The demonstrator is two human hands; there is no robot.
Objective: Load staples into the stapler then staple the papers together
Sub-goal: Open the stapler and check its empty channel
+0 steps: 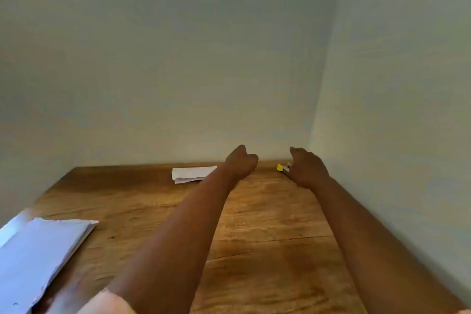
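Observation:
A small yellow stapler (282, 168) lies at the far right of the wooden table (267, 224), close to the wall corner. My right hand (308, 168) reaches over it and covers most of it; whether the fingers grip it is hidden. My left hand (241, 162) hovers near the far edge with its fingers curled, and I see nothing in it. A small folded white paper (190, 174) rests just left of my left hand. A larger stack of white papers (38, 257) sits at the near left corner.
Pale walls (229, 58) close the table in at the back and along the right side. Bare wood lies between my two forearms and across the table's middle.

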